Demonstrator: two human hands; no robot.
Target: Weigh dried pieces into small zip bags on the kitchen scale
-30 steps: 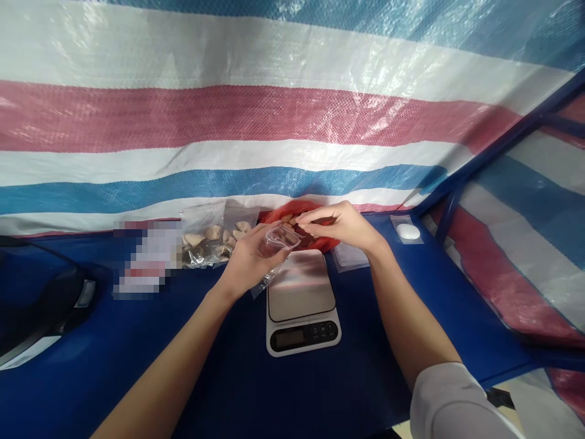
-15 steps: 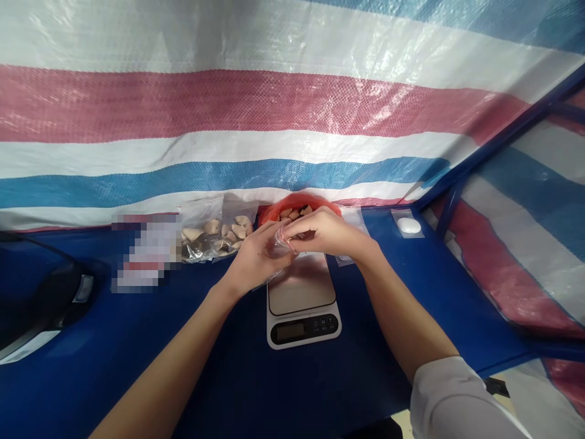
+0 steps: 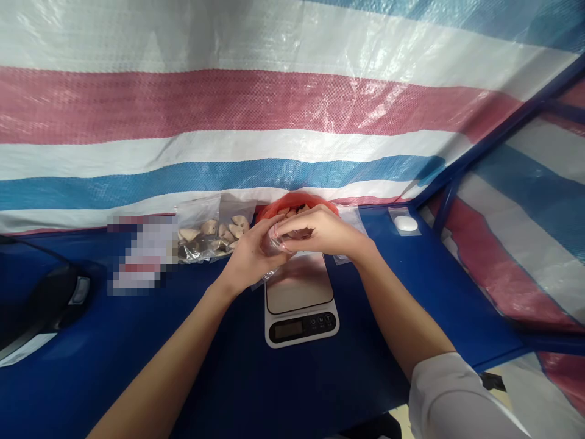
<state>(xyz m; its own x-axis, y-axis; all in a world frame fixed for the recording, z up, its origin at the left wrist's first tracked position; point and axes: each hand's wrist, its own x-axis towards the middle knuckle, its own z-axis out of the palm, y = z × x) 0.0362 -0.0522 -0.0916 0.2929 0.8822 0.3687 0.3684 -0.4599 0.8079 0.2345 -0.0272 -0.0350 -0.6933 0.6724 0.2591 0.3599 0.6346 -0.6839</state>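
Above the back of a kitchen scale [image 3: 299,286], my two hands meet at a small clear plastic bag [image 3: 270,275]. My left hand [image 3: 249,253] is closed round the bag from the left, and a lower corner of it shows under the palm. At the bag's mouth, my right hand [image 3: 326,231] has its fingers bent and gripping the plastic. Whether anything is inside the bag I cannot make out. Right behind my hands stands a red plastic bag [image 3: 297,199] holding brown, nut-like pieces [image 3: 287,213], partly hidden by my right hand.
Two clear bags of pale wedge-shaped pieces [image 3: 237,227] lie left of my hands, beside a blurred-out packet [image 3: 146,250]. A white oval object in a small bag [image 3: 404,223] is at the right. A black device [image 3: 50,299] sits far left. Striped sheeting [image 3: 274,103] walls the blue table's back.
My right fingers have shifted slightly left and spread a little at the bag's mouth. More of the bag's lower corner shows beneath my left hand. The whole view has moved slightly.
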